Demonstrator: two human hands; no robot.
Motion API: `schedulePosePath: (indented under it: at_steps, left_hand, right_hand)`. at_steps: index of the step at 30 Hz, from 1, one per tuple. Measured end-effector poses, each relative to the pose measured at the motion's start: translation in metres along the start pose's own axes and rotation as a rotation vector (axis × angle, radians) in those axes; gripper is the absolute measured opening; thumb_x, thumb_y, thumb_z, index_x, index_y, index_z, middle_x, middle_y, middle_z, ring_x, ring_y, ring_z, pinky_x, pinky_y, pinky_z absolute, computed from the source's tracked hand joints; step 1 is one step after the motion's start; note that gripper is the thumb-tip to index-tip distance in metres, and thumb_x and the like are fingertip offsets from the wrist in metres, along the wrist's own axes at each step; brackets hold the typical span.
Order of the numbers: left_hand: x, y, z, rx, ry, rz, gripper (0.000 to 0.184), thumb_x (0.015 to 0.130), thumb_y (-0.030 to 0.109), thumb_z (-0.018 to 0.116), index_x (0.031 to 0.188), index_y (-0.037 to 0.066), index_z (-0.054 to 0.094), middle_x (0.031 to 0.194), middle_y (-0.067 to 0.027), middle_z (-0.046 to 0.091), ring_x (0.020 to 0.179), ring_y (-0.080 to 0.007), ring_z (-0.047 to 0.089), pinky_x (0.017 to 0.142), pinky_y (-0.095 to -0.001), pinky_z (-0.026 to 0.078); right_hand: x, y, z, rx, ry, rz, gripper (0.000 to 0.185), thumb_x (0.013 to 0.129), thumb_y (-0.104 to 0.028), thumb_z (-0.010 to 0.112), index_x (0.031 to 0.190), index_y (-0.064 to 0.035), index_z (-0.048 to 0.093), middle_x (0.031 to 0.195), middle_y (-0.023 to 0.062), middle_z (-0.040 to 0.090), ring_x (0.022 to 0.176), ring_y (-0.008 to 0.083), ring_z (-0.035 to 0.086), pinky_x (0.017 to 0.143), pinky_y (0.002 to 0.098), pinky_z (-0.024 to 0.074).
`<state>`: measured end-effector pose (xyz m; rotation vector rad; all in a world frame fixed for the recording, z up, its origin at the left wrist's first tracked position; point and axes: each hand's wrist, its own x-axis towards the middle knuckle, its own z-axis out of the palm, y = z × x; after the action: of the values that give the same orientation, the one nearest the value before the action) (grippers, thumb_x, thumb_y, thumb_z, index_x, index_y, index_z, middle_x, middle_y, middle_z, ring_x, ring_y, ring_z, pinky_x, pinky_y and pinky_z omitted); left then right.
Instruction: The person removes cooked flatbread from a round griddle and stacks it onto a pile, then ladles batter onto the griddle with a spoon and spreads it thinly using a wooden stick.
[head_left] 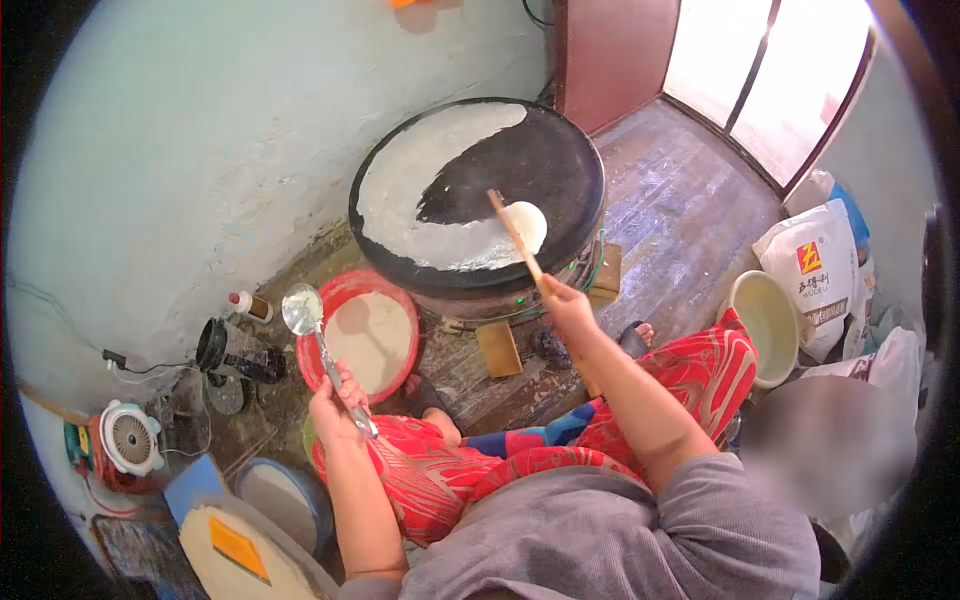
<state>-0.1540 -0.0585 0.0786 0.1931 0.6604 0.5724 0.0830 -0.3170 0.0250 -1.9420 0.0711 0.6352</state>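
Observation:
My right hand (570, 310) grips a wooden stick (518, 238) that reaches over a round black griddle (570, 160). Near the stick's far end lies a mound of white batter (526, 226). A pale batter layer (400, 190) curves over the griddle's left and front parts, leaving the middle and right black. My left hand (340, 405) is closed around the handle of a metal ladle (302, 310), its bowl raised by the left rim of a red basin (308, 345) that holds pale batter.
A small fan (130, 438), a bottle (250, 306) and a blue-rimmed bucket (318, 490) are on the left. To the right are a pale green basin (735, 290) and a white printed sack (815, 270). A tan block (498, 348) lies before the griddle.

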Motion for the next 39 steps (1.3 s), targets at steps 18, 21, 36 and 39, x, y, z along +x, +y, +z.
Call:
schedulePosePath:
  at_steps: [18, 21, 36, 39]
  left_hand:
    - [0.01, -0.024, 0.031, 0.042, 0.096, 0.018, 0.035, 0.092, 0.023, 0.032, 0.106, -0.006, 0.045, 0.073, -0.0067, 0.048, 0.048, -0.0093, 0.042, 0.038, -0.0206, 0.036]
    - [0.014, -0.025, 0.026, 0.038, 0.055, 0.001, 0.034, 0.092, 0.022, 0.034, 0.108, -0.006, 0.044, 0.075, -0.0068, 0.048, 0.049, -0.0091, 0.042, 0.039, -0.0204, 0.035]
    - [0.038, -0.036, 0.04, 0.042, 0.167, 0.059, 0.032, 0.09, 0.018, 0.036, 0.105, -0.008, 0.047, 0.073, -0.0076, 0.049, 0.048, -0.0097, 0.045, 0.036, -0.0201, 0.037]
    - [0.045, -0.037, 0.041, 0.026, 0.229, 0.075, 0.033, 0.09, 0.019, 0.036, 0.106, -0.008, 0.047, 0.073, -0.0076, 0.049, 0.048, -0.0104, 0.045, 0.036, -0.0207, 0.037]
  right_hand:
    - [0.045, 0.032, -0.104, -0.983, 0.214, -0.638, 0.047, 0.076, -0.02, 0.052, 0.121, -0.0323, 0.044, 0.082, 0.0091, 0.059, 0.068, 0.0286, 0.06, 0.055, 0.0399, 0.0469]
    - [0.086, 0.018, -0.126, -1.008, 0.308, -0.612, 0.049, 0.076, -0.02, 0.052, 0.122, -0.033, 0.042, 0.084, 0.0082, 0.059, 0.069, 0.0273, 0.06, 0.054, 0.0395, 0.0465]
    - [0.163, -0.007, -0.17, -1.165, 0.341, -0.724, 0.052, 0.073, -0.02, 0.056, 0.122, -0.0327, 0.043, 0.073, 0.0031, 0.056, 0.064, 0.0213, 0.06, 0.053, 0.0356, 0.0468]
    - [0.16, -0.014, -0.155, -0.892, 0.185, -0.654, 0.053, 0.073, -0.018, 0.054, 0.122, -0.0351, 0.043, 0.073, 0.0027, 0.056, 0.065, 0.0206, 0.059, 0.054, 0.0356, 0.0471]
